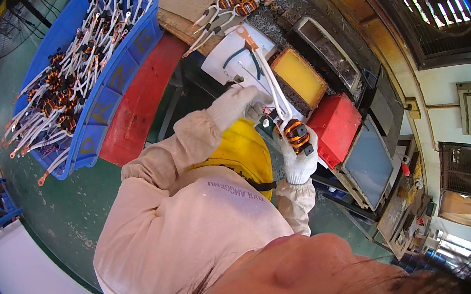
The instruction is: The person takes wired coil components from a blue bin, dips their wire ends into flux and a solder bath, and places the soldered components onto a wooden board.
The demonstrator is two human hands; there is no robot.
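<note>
Holding copper-wound coil point(295, 133); blue crate point(134, 61) bears lettering point(122, 78).

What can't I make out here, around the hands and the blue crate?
Head view, left hand: what, if anything, it grips is too small to tell.
Head view, right hand: some fingers are hidden behind the coil.
Head view, blue crate: piled coils cover most of its floor.
Head view, crate: the picture's top edge cuts it off.

A flat tan-brown board point(187, 0) is bearing two ring-shaped coils of copper-coloured wire point(246, 7).
The coils are lying close together, their white leads point(210, 17) with copper-coloured tips trailing outward.
</note>
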